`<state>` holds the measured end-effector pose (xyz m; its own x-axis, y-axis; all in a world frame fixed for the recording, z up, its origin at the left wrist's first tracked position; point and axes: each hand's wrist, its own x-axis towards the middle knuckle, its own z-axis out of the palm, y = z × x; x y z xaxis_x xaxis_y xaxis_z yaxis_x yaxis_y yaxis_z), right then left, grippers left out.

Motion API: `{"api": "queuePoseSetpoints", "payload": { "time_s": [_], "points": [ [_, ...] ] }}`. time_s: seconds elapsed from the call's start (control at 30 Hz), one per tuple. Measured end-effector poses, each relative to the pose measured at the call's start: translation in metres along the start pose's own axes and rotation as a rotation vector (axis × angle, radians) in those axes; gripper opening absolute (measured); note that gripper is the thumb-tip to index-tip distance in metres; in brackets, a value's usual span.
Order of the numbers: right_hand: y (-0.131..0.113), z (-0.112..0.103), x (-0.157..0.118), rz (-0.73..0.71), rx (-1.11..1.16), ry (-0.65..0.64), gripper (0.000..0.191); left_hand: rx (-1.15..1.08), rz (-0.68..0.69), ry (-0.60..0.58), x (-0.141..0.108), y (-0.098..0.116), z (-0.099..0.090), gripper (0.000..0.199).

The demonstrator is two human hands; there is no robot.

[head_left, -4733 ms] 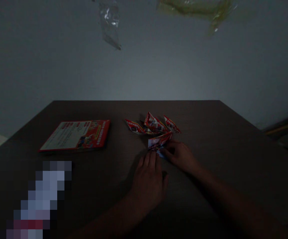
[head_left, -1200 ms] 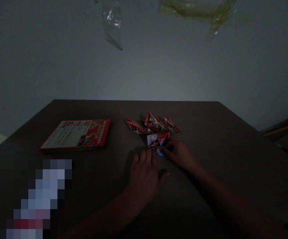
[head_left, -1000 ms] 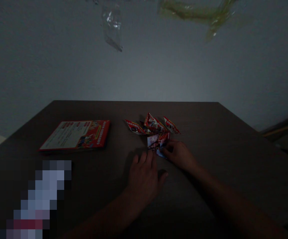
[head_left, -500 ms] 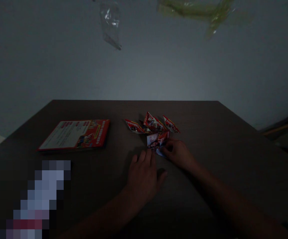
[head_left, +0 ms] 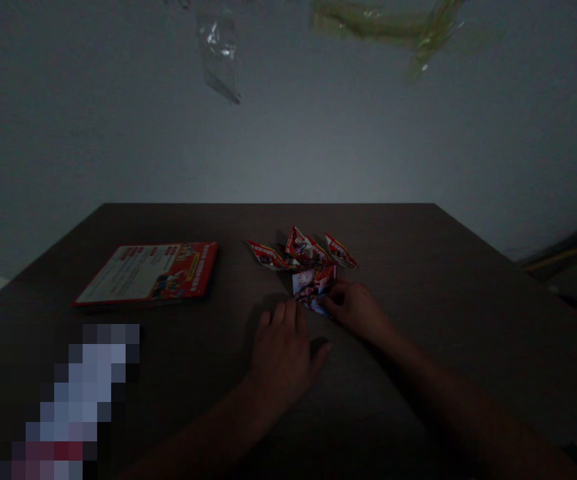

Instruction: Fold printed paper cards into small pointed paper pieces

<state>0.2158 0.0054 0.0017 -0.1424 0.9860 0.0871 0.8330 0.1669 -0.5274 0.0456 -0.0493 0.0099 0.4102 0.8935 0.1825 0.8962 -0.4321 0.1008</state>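
Observation:
A small printed paper (head_left: 308, 285), red and pale with a picture, lies on the dark table in front of me. My right hand (head_left: 361, 310) pinches its right lower edge between thumb and fingers. Beside its lower left corner my left hand (head_left: 281, 347) rests palm down, fingers stretched out and thumb apart. Those fingertips come up to the paper's edge; whether they press on it I cannot tell. Just behind stand several folded red printed papers (head_left: 308, 250) with pointed, raised corners.
To the left lies a flat red and white printed book or box (head_left: 143, 273). A blurred-out object (head_left: 88, 380) covers the lower left. Beyond the table (head_left: 393, 233) is a wall with clear plastic (head_left: 218, 53) and yellowish tape (head_left: 378, 23) on it.
Both hands have hardly moved. My left fingertips have drawn back slightly, so a bit more of the paper's lower part shows. The whole view has shifted slightly.

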Motion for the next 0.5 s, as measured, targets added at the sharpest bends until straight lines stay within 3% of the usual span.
{"api": "queuePoseSetpoints", "payload": {
  "time_s": [0.5],
  "points": [
    [-0.0011, 0.0005, -0.0011, -0.012, 0.012, 0.02, 0.019, 0.017, 0.023, -0.018, 0.0026, -0.0052, -0.0031, 0.06]
  ]
}}
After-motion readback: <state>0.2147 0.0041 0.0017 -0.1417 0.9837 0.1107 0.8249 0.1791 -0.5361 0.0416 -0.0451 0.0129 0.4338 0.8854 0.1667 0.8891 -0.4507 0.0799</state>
